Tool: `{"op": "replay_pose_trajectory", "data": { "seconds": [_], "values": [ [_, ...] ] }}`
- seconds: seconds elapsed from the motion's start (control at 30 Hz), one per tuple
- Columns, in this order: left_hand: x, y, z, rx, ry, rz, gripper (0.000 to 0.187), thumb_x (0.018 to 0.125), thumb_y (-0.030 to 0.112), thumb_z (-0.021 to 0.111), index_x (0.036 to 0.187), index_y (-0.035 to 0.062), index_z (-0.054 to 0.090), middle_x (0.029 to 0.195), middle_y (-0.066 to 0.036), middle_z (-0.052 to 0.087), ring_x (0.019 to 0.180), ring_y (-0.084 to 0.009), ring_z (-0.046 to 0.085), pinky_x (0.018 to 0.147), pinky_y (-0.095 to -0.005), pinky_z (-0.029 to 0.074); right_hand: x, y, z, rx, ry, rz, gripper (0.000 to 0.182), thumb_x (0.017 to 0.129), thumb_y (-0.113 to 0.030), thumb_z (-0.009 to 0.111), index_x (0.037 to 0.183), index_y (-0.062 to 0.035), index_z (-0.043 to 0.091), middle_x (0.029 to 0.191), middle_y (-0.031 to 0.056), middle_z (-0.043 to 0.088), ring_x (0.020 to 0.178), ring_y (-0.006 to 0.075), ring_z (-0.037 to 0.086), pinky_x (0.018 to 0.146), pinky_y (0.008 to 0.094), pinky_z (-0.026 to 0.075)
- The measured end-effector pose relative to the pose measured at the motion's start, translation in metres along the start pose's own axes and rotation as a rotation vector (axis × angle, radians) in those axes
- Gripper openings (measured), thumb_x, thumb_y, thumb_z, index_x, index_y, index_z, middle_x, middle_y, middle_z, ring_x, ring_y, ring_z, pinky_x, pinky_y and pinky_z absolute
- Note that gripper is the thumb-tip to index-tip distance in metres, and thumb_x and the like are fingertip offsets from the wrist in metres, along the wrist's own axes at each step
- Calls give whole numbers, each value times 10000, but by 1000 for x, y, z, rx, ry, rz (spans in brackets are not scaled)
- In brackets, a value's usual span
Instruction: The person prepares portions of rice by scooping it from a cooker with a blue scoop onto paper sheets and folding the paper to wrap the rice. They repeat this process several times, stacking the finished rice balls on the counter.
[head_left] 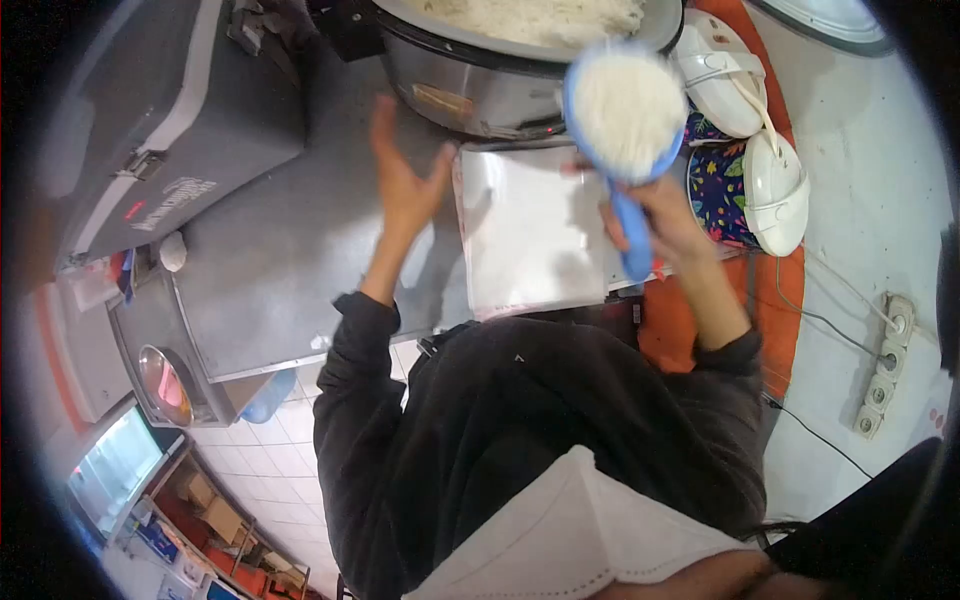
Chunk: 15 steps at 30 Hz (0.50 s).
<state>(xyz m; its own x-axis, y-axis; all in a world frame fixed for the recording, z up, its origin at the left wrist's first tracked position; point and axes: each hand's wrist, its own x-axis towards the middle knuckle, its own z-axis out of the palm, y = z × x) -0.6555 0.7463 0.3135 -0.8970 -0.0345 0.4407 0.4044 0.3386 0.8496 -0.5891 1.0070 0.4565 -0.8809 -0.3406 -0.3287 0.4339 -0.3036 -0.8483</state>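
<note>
My right hand (672, 218) grips the handle of a blue rice scoop (630, 235), its bowl heaped with white rice (630, 112). The scoop is slightly blurred and hangs over the right edge of a stack of white wrapping paper (530, 225). To the left of the paper, my left hand (405, 185) holds nothing, its thumb and fingers apart. Beyond the paper stands a large metal rice cooker (450, 95) with its top uncovered and white rice (530, 18) inside. Its front wall is just past my left fingertips.
A big grey insulated box (230, 140) stands left on the metal table (270, 270). Two white-lidded patterned containers (775, 200) sit right on an orange cloth (690, 335). A power strip (885, 365) with cables lies farther right. A metal bowl (150, 385) is at lower left.
</note>
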Motion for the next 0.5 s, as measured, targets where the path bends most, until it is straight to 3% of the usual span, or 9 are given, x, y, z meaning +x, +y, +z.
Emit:
{"op": "replay_pose_trajectory", "data": {
  "seconds": [0.03,0.1,0.13,0.2,0.3,0.37,0.4,0.43,0.5],
  "values": [
    [-30,-7,11,76,-157,0,857,741,239,732,1406,46,228,1451,-177,257,1351,-311,249,1092,-405,229,-13,30,-15,195,2,102,440,872,-87,535,1268,15,374,1159,201,549,491,70,435,397,203,343],
    [-80,-14,28,285,-636,-70,941,720,330,728,1431,62,174,1468,-147,240,1367,-298,215,1114,-455,169,-25,87,-35,240,157,263,351,868,-102,557,1186,-49,420,845,55,512,493,45,347,407,191,308],
    [-96,-13,36,286,-636,-81,941,720,330,728,1431,62,174,1468,-147,240,1367,-298,215,1114,-455,169,-24,123,-54,282,167,314,345,882,-118,538,1195,-84,398,779,14,450,505,41,342,415,187,305],
    [-116,-10,47,535,-927,83,1065,656,453,733,1448,84,125,1487,-89,216,1375,-250,206,1131,-494,61,-19,154,-58,239,279,287,326,891,-117,516,1195,-104,401,781,13,457,505,44,346,420,186,307],
    [-119,-16,48,638,-968,20,1184,574,532,744,1457,99,84,1505,-35,180,1378,-191,200,1131,-500,-18,-5,162,-69,200,398,213,202,921,-127,442,1120,-125,472,774,0,457,510,60,372,435,201,329],
    [-120,-16,48,655,-982,-12,1211,558,543,747,1457,95,70,1508,-34,167,1380,-188,193,1132,-497,-26,4,167,-77,-710,381,-354,495,911,-106,493,1386,-176,371,765,1,534,560,77,472,468,225,407],
    [-117,-17,48,676,-986,-30,1239,542,554,750,1457,90,56,1512,-34,154,1382,-184,186,1133,-495,-33,2,168,-80,-1371,429,-483,513,875,-101,516,1359,-253,434,752,-14,524,552,98,481,517,238,440],
    [-116,-18,48,679,-990,-31,1239,542,554,750,1457,90,56,1512,-34,154,1382,-184,186,1133,-495,-33,2,176,-90,-1366,429,-481,513,875,-101,516,1359,-253,434,752,-14,524,552,98,481,517,238,440],
    [-117,-17,49,689,-990,-19,1244,540,559,749,1455,79,57,1510,-34,160,1384,-183,177,1132,-498,-33,-4,189,-103,-1959,26,-557,586,797,-107,540,1336,-321,452,734,-21,489,554,113,495,520,258,445]
  ]
}}
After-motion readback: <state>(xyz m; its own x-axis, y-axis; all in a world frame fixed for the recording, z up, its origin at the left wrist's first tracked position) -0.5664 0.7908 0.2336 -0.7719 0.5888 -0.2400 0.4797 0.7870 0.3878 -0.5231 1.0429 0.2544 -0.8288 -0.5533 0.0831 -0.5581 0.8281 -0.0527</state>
